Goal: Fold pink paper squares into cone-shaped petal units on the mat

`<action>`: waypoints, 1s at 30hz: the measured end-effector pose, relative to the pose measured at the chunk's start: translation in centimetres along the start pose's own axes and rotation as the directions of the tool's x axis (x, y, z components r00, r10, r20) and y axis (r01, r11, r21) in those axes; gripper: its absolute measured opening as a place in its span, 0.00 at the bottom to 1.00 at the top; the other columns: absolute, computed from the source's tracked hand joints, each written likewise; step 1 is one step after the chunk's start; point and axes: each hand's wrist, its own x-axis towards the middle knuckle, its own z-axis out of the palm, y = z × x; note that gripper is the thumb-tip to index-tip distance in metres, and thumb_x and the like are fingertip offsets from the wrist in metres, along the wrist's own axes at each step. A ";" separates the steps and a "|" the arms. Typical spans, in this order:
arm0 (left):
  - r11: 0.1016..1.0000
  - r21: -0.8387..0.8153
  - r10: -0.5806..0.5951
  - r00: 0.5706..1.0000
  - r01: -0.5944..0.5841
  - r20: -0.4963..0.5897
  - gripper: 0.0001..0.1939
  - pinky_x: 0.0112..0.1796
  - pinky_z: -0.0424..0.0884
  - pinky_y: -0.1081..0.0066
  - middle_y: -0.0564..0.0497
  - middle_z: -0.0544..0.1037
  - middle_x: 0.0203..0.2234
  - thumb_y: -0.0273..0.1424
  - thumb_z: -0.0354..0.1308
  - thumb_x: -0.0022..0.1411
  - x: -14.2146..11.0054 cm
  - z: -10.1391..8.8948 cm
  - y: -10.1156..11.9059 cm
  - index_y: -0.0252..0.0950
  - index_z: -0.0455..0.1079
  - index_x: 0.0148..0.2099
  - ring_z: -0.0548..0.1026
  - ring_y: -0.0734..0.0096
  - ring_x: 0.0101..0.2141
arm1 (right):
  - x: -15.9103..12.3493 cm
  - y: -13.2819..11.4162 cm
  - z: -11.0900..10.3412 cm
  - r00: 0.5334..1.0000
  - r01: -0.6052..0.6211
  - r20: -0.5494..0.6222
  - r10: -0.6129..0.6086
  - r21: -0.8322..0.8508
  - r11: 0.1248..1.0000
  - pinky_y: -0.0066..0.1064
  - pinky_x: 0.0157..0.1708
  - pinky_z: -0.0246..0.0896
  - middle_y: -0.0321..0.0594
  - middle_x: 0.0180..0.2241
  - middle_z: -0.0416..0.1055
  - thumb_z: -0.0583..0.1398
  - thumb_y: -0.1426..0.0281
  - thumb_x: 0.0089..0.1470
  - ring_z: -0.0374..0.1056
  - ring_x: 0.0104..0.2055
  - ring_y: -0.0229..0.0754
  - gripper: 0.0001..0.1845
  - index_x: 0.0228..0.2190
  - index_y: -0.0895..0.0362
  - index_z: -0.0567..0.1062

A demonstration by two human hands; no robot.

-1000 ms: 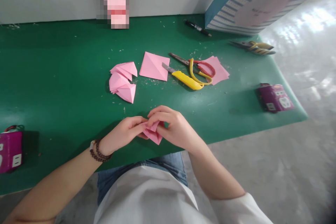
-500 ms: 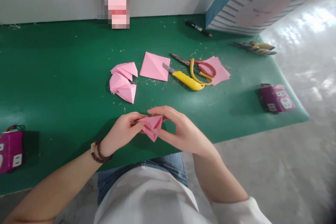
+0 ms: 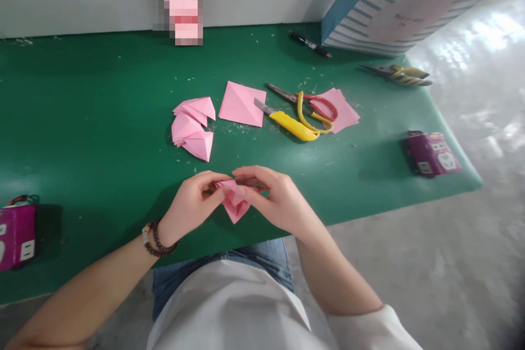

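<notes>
A pink folded paper [image 3: 235, 210] is held between my two hands near the table's front edge, its lower point facing my body. My left hand [image 3: 196, 197] pinches its left side, thumb on top and fingers behind. On the right side, my right hand [image 3: 274, 197] closes thumb and fingers on the paper, the thumb pressing near its middle. Some fingertips are hidden behind the folds. Just beyond my hands lie several folded pink pieces [image 3: 188, 127] and a creased pink square [image 3: 241, 103].
A yellow utility knife [image 3: 293, 126] and scissors [image 3: 328, 106] overlap near pink sheets [image 3: 342, 112]. Farther back are a black pen [image 3: 309, 45], pliers [image 3: 400, 74] and a striped box [image 3: 381, 16]. Purple packs [image 3: 432, 153] sit at both sides of the green table [image 3: 102, 120].
My right hand has moved left, closer to my left hand, and its thumb now presses onto the paper. The paper's open folds have drawn together and its lower point has shifted slightly left.
</notes>
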 end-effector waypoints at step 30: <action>0.975 -0.206 -0.079 0.996 0.085 0.034 0.22 0.39 0.79 0.70 0.49 0.75 0.45 0.27 0.66 0.52 -0.2 0.3 0.1 0.39 0.69 0.50 0.78 0.66 0.42 | -0.2 0.2 -0.3 0.998 0.056 -0.026 -0.056 -0.002 0.998 0.32 0.41 0.74 0.39 0.46 0.75 0.56 0.79 0.51 0.73 0.44 0.40 0.22 0.47 0.52 0.74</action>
